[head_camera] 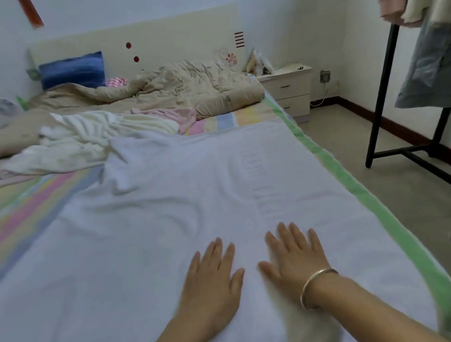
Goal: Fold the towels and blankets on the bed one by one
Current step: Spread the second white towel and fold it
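Two flat hands, left hand, right hand, pressing one white towel

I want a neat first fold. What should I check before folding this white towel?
1. White towel spread flat: ok, mostly.
2. Its far left corner smooth: not ok, rumpled.
3. Left hand and right hand free: ok, both lie flat on it.
4. Right edge inside the green stripe: ok.
5. Heap of other towels clear of it: cannot tell.
6. Near edge straight: cannot tell, out of view.
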`<state>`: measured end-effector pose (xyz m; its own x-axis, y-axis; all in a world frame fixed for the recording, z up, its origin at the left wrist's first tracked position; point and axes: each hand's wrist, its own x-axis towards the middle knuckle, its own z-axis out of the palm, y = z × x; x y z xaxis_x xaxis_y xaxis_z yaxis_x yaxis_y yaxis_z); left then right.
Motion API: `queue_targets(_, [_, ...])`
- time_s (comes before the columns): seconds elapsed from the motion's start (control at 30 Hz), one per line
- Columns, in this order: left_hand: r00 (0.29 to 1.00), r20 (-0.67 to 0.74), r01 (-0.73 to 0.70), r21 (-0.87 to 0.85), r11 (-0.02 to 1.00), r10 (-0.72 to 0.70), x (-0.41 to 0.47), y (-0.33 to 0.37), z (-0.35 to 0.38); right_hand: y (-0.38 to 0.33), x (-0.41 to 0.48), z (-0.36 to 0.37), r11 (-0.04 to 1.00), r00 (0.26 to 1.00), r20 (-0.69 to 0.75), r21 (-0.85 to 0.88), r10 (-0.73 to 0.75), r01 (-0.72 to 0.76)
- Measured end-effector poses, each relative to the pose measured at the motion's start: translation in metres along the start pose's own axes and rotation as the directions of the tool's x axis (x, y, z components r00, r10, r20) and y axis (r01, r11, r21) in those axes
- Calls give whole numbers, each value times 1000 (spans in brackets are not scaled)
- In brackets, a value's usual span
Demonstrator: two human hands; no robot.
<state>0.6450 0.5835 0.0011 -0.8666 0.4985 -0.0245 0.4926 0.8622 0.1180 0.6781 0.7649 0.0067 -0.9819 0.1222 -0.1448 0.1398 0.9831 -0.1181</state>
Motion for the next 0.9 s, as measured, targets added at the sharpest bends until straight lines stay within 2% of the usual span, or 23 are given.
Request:
queue_targets(0.1, [988, -19, 155, 40, 987, -154, -52, -53, -4, -66, -27, 26, 993, 992, -41, 9, -117, 118])
queue_targets(0.2, [948, -54, 313, 7, 950, -313, -95, -100, -12, -121, -54, 24, 970, 969, -60, 35, -240, 242])
queue_targets(0.23, [931, -90, 353, -12, 935, -353, -101, -115, -16, -133, -51, 23, 949, 947, -73, 36, -311, 315])
queue_targets(0.27, [915, -154, 371, -45, 927, -374, -106, -130, -20, -144, -47, 18, 938, 942, -25, 85, -335, 336])
queue_targets(0.3, [899, -222, 370, -76, 926, -377, -105, -144, -24, -149, -39, 9, 937, 946, 3, 133, -325, 322])
queue_targets(0.33, [888, -246, 375, -103, 921, -389, -100, -155, -31, -152, -25, -2, 932, 949, -44, 175, -313, 316])
queue_targets(0.4, [859, -222, 430, -176, 886, -461, -86, -174, -46, -158, 10, -20, 938, 955, -156, 203, -252, 281])
queue_targets(0.43, [843, -213, 455, -208, 866, -494, -75, -185, -51, -162, 28, -26, 941, 956, -167, 196, -243, 274])
queue_targets(0.57, [806, -290, 428, -315, 847, -515, -27, -224, -60, -182, 99, -15, 979, 981, -47, 66, -190, 193])
queue_targets(0.67, [784, -339, 412, -342, 845, -520, 9, -260, -60, -223, 143, 6, 990, 991, -10, 39, -135, 136])
queue_targets(0.77, [774, -350, 420, -339, 842, -527, 39, -297, -64, -285, 168, 26, 984, 985, -40, 45, -170, 172])
queue_targets(0.9, [723, -387, 462, -345, 817, -572, 69, -340, -74, -348, 202, 39, 949, 950, -45, 48, -310, 312])
